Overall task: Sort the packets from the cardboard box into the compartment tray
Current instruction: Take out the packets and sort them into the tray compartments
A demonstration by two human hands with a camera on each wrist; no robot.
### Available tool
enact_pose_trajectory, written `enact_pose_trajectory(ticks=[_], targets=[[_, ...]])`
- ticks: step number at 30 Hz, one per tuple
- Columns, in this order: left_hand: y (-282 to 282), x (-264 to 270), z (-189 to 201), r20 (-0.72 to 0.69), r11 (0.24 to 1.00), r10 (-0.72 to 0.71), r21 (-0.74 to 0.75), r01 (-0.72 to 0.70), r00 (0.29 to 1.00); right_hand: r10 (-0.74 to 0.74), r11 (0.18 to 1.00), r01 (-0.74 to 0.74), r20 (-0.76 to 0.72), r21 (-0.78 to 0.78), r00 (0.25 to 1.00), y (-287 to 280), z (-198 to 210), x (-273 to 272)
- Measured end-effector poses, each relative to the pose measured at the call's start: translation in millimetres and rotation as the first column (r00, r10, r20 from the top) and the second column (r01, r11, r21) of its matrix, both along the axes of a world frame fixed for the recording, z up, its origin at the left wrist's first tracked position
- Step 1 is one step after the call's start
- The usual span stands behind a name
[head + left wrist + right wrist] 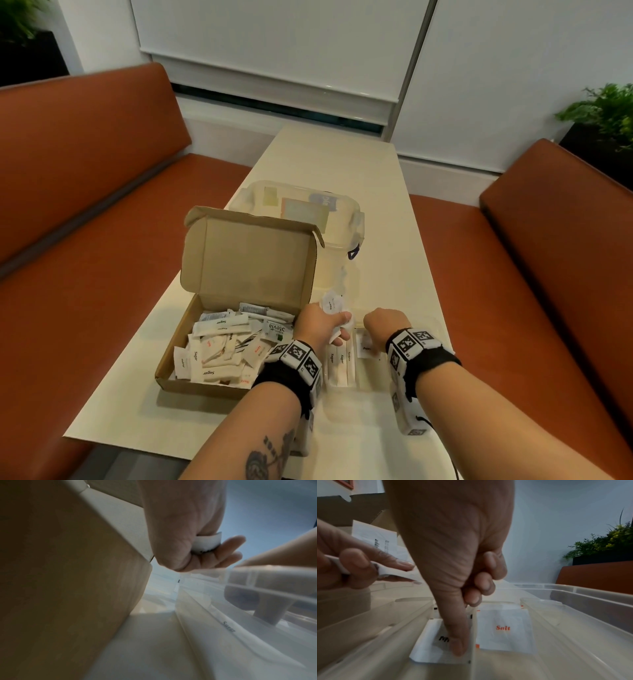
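Observation:
The open cardboard box [170, 356] on the left of the table holds several white sugar, salt and Stevia packets [219, 353]. To its right lies the clear compartment tray [371, 387] [573, 622]. My right hand [383, 329] reaches down into a compartment. Its thumb [457, 642] is on a pepper packet [428, 651], and its other fingers are curled. A salt packet [503, 628] lies in the adjoining compartment. Sugar sticks [339, 363] fill the tray's left slot. My left hand [320, 325] [351, 563] hovers beside the box and grips a few white packets [330, 301] [207, 543].
A clear lidded plastic container [298, 205] stands behind the box's raised lid [246, 260]. The narrow cream table [387, 205] runs between two orange benches [85, 240]. Potted plants [606, 109] stand at the far corners.

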State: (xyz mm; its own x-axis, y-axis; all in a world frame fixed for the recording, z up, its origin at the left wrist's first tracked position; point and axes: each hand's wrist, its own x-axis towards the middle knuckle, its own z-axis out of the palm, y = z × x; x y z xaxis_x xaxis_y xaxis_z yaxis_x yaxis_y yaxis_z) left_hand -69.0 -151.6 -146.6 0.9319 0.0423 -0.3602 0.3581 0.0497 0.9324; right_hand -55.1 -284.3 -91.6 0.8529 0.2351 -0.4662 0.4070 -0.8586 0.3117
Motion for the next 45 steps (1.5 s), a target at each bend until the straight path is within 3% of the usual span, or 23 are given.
enact_pose_trajectory(ticks=[6,9,11,13,15,17,21,24,29,33,35,38,42,43,45], targets=[[-0.2,-1.2,3.3,-0.004,1.0,0.0,0.007,0.0,1.0,-0.067,0.995,0.067,-0.006,0.074,0.998,-1.9,2.8,0.2],[-0.1,-4.3,8.7,0.006,1.0,0.008,-0.028,-0.008,1.0,-0.184,0.935,0.17,0.015,0.31,0.983,-4.3,7.1,-0.8],[-0.3,-7.2,12.8,0.02,0.998,0.011,-0.061,-0.01,1.0,-0.306,0.789,0.252,0.002,0.56,0.952,-7.5,11.2,-2.8],[-1.2,-10.7,15.9,0.035,0.998,-0.004,-0.06,0.006,0.999,-0.399,0.533,0.337,-0.12,0.776,0.909,-9.9,14.0,-7.8],[-3.0,-15.0,20.0,0.053,0.998,-0.032,-0.049,0.034,0.998,-0.432,0.286,0.39,-0.245,0.875,0.868,-12.0,15.2,-15.0],[-5.2,-18.9,26.1,0.077,0.996,-0.049,-0.075,0.054,0.996,-0.428,0.117,0.403,-0.32,0.908,0.845,-15.1,15.6,-21.8],[-8.9,-22.8,38.4,0.094,0.987,-0.025,-0.157,0.04,0.995,-0.396,-0.056,0.414,-0.401,0.908,0.826,-23.3,15.3,-31.1],[-8.9,-24.5,41.7,0.097,0.99,-0.021,-0.135,0.034,0.995,-0.42,-0.138,0.403,-0.422,0.905,0.803,-28.3,16.3,-33.0],[-5.9,-29.6,35.5,0.086,0.996,-0.09,0.002,0.09,0.992,-0.432,-0.116,0.372,-0.384,0.921,0.816,-32.6,17.8,-31.9],[-10.5,-28.6,35.3,0.083,0.999,-0.031,0.024,0.029,0.996,-0.427,-0.198,0.404,-0.45,0.893,0.785,-29.1,17.9,-29.8],[-12.1,-27.3,36.8,0.098,1.0,0.003,0.023,-0.006,0.995,-0.388,-0.173,0.469,-0.498,0.866,0.776,-27.1,16.3,-30.3],[-11.7,-28.5,38.9,0.109,0.998,-0.003,0.057,-0.003,0.994,-0.372,-0.103,0.456,-0.459,0.884,0.806,-26.4,17.2,-30.9],[-8.4,-30.5,36.0,0.126,0.996,0.043,0.075,-0.053,0.991,-0.376,-0.144,0.468,-0.486,0.872,0.789,-29.4,20.4,-26.9],[-7.1,-30.7,34.2,0.134,0.992,0.077,0.089,-0.089,0.988,-0.402,-0.084,0.457,-0.45,0.885,0.797,-30.5,21.0,-25.7],[-4.8,-30.6,30.4,0.141,0.981,0.108,0.148,-0.129,0.984,-0.451,0.188,0.422,-0.303,0.887,0.839,-34.1,21.8,-23.4]])
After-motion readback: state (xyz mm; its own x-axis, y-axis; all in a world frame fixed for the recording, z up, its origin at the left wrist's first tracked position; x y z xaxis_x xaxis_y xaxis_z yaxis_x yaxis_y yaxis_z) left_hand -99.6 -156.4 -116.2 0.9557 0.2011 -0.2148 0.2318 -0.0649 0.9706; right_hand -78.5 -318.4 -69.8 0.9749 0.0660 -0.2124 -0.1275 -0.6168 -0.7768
